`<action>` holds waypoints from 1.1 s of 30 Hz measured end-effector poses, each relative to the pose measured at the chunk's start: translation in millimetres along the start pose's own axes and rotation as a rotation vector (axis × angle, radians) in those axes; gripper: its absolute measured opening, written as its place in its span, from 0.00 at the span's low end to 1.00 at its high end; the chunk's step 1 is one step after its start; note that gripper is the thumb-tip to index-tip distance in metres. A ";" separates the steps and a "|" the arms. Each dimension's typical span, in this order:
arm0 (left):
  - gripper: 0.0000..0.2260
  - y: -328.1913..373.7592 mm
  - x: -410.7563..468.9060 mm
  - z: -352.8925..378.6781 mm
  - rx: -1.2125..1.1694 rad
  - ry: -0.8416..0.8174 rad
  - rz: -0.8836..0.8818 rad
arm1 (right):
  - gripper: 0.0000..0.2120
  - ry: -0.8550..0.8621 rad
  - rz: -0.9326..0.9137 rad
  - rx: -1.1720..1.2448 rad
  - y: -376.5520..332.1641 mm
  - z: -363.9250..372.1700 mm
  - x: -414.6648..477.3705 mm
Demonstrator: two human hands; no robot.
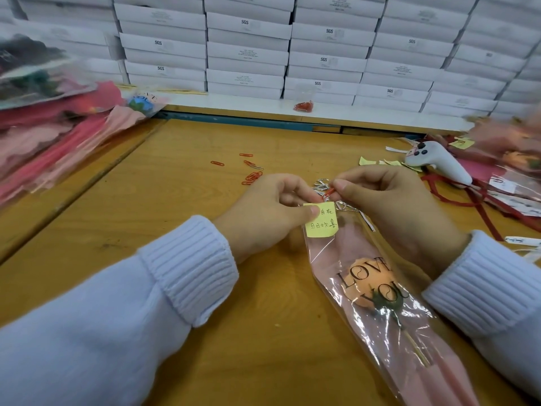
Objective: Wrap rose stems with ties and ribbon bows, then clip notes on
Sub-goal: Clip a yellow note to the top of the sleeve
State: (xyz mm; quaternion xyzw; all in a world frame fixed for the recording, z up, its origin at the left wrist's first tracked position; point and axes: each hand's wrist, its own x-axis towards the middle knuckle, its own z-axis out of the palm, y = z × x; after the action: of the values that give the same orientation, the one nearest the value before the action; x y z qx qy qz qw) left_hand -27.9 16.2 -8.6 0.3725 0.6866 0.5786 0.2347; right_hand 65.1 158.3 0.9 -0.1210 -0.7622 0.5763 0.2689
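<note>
We see wrapped rose on bench: light, sleeve crinkly, slippery by our guess; left hand fingers pinch yellow note near tied end, right hand fingers pinch red paper clip there. We'd hold tied end, not bloom.

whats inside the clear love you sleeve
An orange rose with a thin stem lies on pink paper inside the sleeve. Its tied end is hidden by the yellow note, the left hand and the right hand.

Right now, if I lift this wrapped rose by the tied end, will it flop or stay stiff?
Probably floppy: the sleeve is thin, crinkled clear film. Likely light, holding one bloom on a thin stem. The glossy film may slip between fingers.
</note>
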 end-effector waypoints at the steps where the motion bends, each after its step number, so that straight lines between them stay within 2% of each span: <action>1: 0.05 -0.2 0.1 -0.2 0.008 0.000 -0.001 | 0.05 0.003 0.027 0.058 0.3 -0.2 0.5; 3: 0.04 -0.4 0.2 -0.4 0.031 -0.002 -0.002 | 0.04 0.007 0.037 0.098 0.6 -1.2 1.8; 8: 0.05 -0.8 0.8 -0.2 0.032 -0.006 0.009 | 0.04 -0.026 -0.065 -0.083 0.3 -3.8 2.4; 14: 0.05 -0.8 0.2 0.6 0.018 0.004 0.022 | 0.03 -0.052 -0.071 -0.222 1.1 -2.4 3.4; 25: 0.02 1.1 -0.5 4.3 0.050 0.061 -0.026 | 0.07 -0.143 -0.128 -0.276 -5.3 3.4 -0.4; 33: 0.03 3.0 -1.8 3.0 0.057 0.056 -0.051 | 0.03 -0.162 -0.140 -0.258 -1.6 -1.8 0.3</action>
State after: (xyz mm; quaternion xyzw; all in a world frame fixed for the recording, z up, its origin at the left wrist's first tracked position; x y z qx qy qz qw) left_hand -23.8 16.7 -6.5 0.3451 0.7184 0.5628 0.2194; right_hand 66.0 159.3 2.8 -0.0540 -0.8556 0.4614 0.2283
